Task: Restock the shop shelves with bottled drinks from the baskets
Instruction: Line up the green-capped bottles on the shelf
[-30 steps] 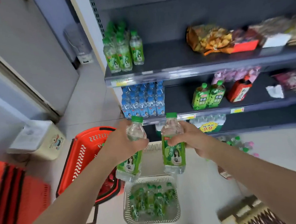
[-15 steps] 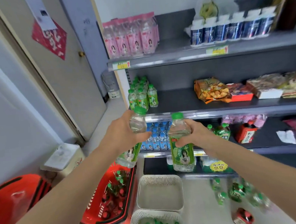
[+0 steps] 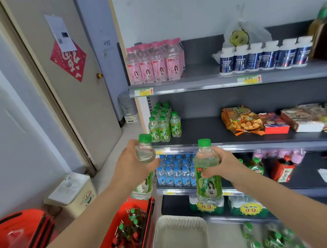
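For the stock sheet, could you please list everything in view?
Pink bottles: one pack, pink, top shelf left.
White bottles: six, blue-labelled, top shelf right.
Shelved green bottles: cluster, green, second shelf left.
Snack packs: several, orange-red, second shelf right.
Blue bottles: many, blue, third shelf left.
Red baskets: two, red, floor left.
Cream basket: one, cream, floor centre.
Held bottles: two, green-capped, one per hand.
Left hand, right hand: each grips one bottle.

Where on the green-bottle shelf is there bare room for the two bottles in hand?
Bare shelf lies between the green bottle cluster at its left end and the snack bags. From the snack bags rightward it is crowded with packets.
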`<state>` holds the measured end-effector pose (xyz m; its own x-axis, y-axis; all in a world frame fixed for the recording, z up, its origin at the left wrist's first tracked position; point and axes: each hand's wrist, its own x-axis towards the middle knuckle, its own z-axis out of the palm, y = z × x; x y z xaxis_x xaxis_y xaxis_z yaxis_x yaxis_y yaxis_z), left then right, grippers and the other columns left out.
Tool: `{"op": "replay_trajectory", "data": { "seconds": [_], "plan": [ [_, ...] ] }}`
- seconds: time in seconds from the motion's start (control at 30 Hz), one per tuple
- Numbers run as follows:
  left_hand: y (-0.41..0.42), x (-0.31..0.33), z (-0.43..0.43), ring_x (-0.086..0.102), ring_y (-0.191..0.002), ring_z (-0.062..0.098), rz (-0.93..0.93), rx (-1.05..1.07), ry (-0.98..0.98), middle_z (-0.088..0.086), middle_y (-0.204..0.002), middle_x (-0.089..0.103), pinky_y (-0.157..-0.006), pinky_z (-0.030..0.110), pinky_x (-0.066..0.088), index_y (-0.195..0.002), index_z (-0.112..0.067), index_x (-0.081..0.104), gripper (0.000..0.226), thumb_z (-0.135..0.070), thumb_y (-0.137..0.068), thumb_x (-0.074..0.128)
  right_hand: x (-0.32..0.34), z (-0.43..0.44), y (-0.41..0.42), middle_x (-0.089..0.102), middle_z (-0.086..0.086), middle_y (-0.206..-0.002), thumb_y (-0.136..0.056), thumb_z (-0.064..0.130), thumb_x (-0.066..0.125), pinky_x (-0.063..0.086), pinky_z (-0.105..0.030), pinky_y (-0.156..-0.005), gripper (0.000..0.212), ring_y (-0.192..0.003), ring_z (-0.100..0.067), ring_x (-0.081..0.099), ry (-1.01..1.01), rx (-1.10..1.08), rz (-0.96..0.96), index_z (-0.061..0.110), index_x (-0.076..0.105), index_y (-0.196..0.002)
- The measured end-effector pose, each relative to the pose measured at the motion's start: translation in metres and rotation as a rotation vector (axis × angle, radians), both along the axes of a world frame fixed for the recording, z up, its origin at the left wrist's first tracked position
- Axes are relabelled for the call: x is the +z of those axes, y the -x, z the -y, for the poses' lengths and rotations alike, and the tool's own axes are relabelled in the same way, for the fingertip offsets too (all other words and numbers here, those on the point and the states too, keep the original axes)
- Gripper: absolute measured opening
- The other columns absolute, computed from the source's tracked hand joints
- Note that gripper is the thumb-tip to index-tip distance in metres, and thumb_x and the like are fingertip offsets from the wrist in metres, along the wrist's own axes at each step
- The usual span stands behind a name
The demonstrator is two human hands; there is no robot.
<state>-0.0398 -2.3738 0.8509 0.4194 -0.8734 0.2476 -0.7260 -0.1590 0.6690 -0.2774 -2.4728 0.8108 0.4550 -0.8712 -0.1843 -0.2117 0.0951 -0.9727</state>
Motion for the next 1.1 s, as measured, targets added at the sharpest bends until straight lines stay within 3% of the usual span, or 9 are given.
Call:
{"op": "replay_trajectory", "data": {
  "seconds": [0.27, 0.37, 0.57, 0.8, 1.0, 1.1],
  "plan": [
    [-0.037, -0.007, 0.044, 0.058, -0.09, 0.014, -0.11, -0.043, 0.008, -0.001, -0.104, 0.058, -0.069, 0.024, 0.043, -0.112, -0.028, 0.038, 0.06, -0.034, -0.07, 0.08, 0.001, 0.031, -0.036, 0.072, -0.006, -0.096, -0.058, -0.014, 0.078, 0.051, -0.033, -0.072, 0.06, -0.092, -0.023, 0.067, -0.017, -0.07, 0.012, 0.02, 0.062, -0.104],
    [-0.053, -0.009, 0.062, 0.057, -0.087, 0.012, -0.119, -0.055, -0.012, -0.002, -0.102, 0.058, -0.06, 0.016, 0.038, -0.117, -0.026, 0.039, 0.062, -0.036, -0.07, 0.079, -0.003, 0.046, -0.052, 0.071, -0.008, -0.096, -0.058, -0.014, 0.078, 0.051, -0.032, -0.069, 0.06, -0.09, -0.025, 0.066, -0.029, -0.124, 0.025, 0.019, 0.062, -0.105],
    [-0.075, -0.014, 0.092, 0.057, -0.08, 0.005, -0.19, -0.089, -0.02, -0.006, -0.099, 0.057, -0.057, 0.014, 0.039, -0.121, -0.024, 0.038, 0.067, -0.034, -0.07, 0.08, -0.017, 0.068, -0.075, 0.069, -0.009, -0.092, -0.059, -0.019, 0.075, 0.05, -0.03, -0.065, 0.056, -0.085, -0.024, 0.065, -0.057, -0.206, 0.065, 0.013, 0.061, -0.103],
    [-0.088, -0.02, 0.117, 0.06, -0.083, 0.006, -0.185, -0.116, -0.07, -0.008, -0.097, 0.061, -0.059, 0.015, 0.043, -0.119, -0.024, 0.042, 0.068, -0.044, -0.067, 0.08, -0.031, 0.105, -0.099, 0.067, -0.009, -0.094, -0.063, -0.018, 0.074, 0.048, -0.028, -0.064, 0.052, -0.085, -0.022, 0.063, -0.069, -0.226, 0.049, 0.011, 0.058, -0.103],
    [-0.084, -0.024, 0.142, 0.055, -0.071, -0.002, -0.1, -0.079, -0.116, -0.02, -0.084, 0.054, -0.049, 0.01, 0.039, -0.108, -0.03, 0.037, 0.059, -0.045, -0.068, 0.079, -0.044, 0.162, -0.116, 0.066, -0.007, -0.094, -0.061, -0.018, 0.075, 0.047, -0.026, -0.062, 0.054, -0.08, -0.017, 0.062, -0.056, -0.179, 0.033, 0.011, 0.059, -0.104],
    [-0.083, -0.03, 0.165, 0.055, -0.074, -0.003, -0.135, 0.001, -0.109, -0.018, -0.085, 0.055, -0.054, 0.01, 0.037, -0.109, -0.028, 0.037, 0.058, -0.041, -0.071, 0.078, -0.055, 0.201, -0.124, 0.065, -0.005, -0.096, -0.059, -0.018, 0.077, 0.052, -0.03, -0.07, 0.063, -0.086, -0.02, 0.063, -0.058, -0.153, 0.026, 0.012, 0.059, -0.112]
  ]
}}
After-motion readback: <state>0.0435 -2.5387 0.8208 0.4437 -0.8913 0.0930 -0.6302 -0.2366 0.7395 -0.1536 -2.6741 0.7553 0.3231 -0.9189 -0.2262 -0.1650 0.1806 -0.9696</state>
